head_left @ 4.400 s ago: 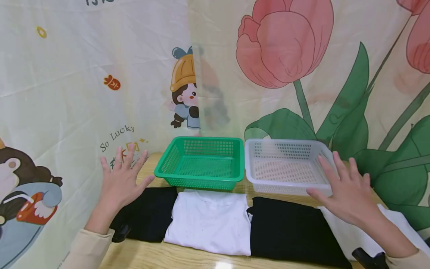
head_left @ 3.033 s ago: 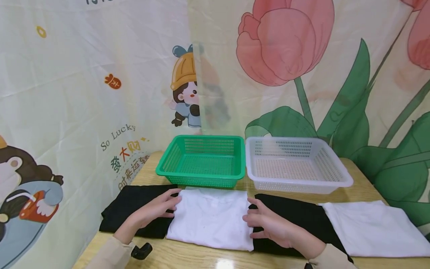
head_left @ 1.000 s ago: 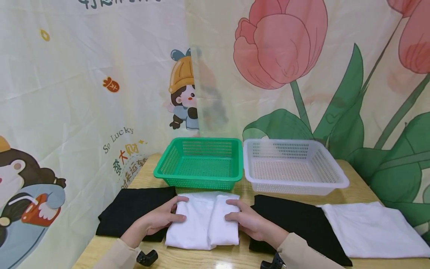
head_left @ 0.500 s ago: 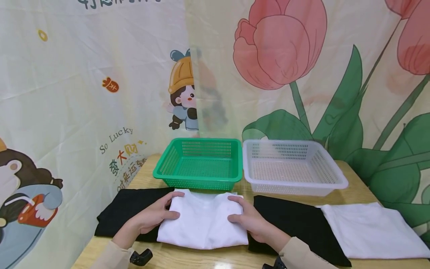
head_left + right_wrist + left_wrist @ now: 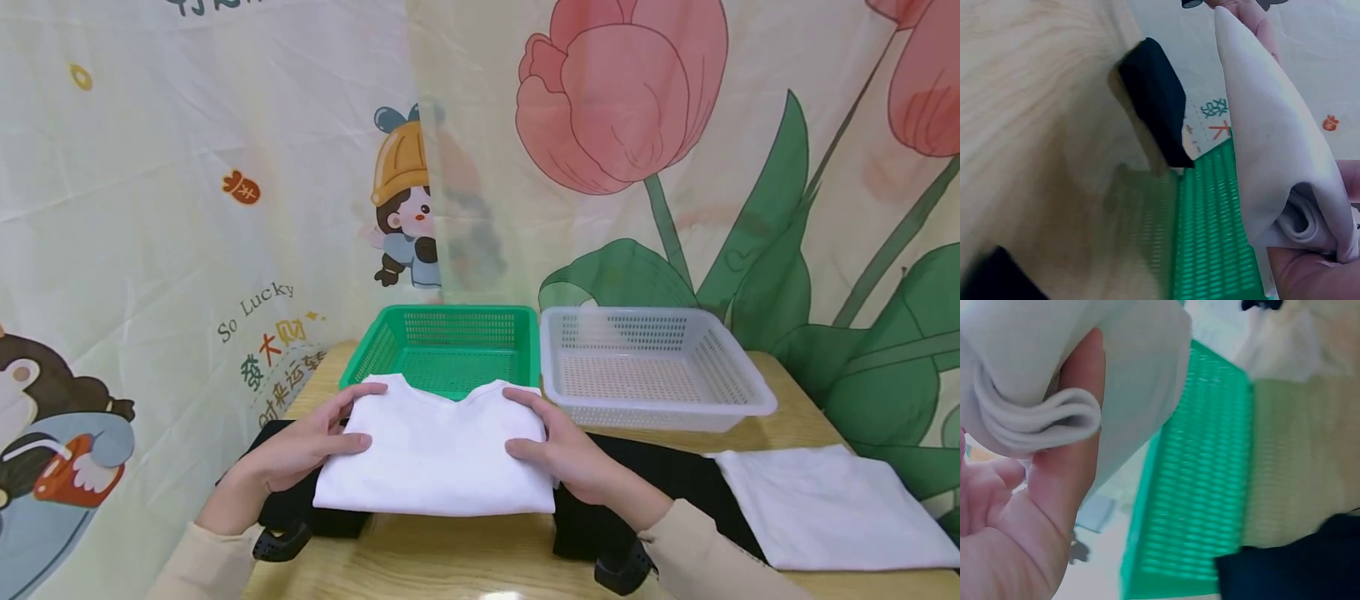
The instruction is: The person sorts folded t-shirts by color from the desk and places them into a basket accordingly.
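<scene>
A folded white T-shirt hangs level above the table, its scooped neckline on the far side overlapping the green basket in the head view. My left hand grips its left side, thumb on top. On the opposite side my right hand pinches it the same way. Rolled layers of the white shirt show at the edge in the left wrist view, with the left thumb beside them. In the right wrist view the shirt is seen end-on, fingers behind it. The green basket stands just beyond.
Right of the green basket stands a white basket. Folded black cloths lie to the left and right of the shirt, and another folded white cloth at the far right. A printed curtain backs the wooden table.
Both hands came down from raised, spread positions to the white T-shirt's sides and took hold of it. They have lifted it off the table toward the green basket. The baskets have stayed put.
</scene>
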Demonstrator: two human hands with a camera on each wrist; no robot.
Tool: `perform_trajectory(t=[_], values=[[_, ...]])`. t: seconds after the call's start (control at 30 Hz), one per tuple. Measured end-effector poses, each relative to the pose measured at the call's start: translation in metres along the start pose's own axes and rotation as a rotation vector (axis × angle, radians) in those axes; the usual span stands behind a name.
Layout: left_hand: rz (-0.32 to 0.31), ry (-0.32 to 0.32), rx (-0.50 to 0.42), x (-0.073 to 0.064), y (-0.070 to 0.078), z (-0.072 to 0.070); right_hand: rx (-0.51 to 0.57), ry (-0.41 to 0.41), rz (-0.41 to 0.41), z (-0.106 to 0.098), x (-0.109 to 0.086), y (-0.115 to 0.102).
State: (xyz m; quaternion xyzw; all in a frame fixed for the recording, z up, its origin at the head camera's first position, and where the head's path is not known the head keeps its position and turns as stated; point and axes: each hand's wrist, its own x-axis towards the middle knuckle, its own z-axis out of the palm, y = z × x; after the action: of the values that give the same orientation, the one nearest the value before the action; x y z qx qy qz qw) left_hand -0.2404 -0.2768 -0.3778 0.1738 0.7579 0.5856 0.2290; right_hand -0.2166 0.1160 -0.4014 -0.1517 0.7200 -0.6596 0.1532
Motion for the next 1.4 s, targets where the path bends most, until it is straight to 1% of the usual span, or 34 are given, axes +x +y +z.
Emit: perform_trajectory(t=[0.07,0.13,0.33,0.47,0.6,0.77,0.9,1.03,1.2,1.3,1.4], values=[[0.023,0.015,-0.004,0.004,0.008,-0.006,-0.011,0.003,-0.015,-0.003,0.007,-0.010],[0.041,0.047,-0.004,0.010,0.016,-0.012,-0.030,0.022,-0.027,-0.007,0.015,-0.018],[0.073,0.162,0.014,0.038,0.031,-0.033,-0.061,0.098,-0.049,-0.018,0.047,-0.044],[0.095,0.194,0.033,0.056,0.037,-0.048,-0.039,0.108,-0.055,-0.022,0.067,-0.056],[0.104,0.208,0.062,0.073,0.038,-0.060,-0.036,0.127,-0.054,-0.026,0.086,-0.057],[0.101,0.218,0.083,0.093,0.040,-0.074,-0.070,0.171,-0.049,-0.033,0.109,-0.051],[0.081,0.222,0.084,0.109,0.038,-0.085,-0.071,0.184,-0.041,-0.037,0.126,-0.045],[0.050,0.231,0.110,0.121,0.035,-0.093,-0.050,0.190,-0.029,-0.038,0.143,-0.040],[0.030,0.247,0.151,0.135,0.024,-0.096,-0.047,0.212,-0.007,-0.038,0.159,-0.028],[0.028,0.250,0.181,0.141,0.016,-0.097,-0.048,0.226,0.015,-0.037,0.165,-0.021],[0.027,0.267,0.205,0.147,0.009,-0.099,-0.053,0.249,0.020,-0.037,0.170,-0.017]])
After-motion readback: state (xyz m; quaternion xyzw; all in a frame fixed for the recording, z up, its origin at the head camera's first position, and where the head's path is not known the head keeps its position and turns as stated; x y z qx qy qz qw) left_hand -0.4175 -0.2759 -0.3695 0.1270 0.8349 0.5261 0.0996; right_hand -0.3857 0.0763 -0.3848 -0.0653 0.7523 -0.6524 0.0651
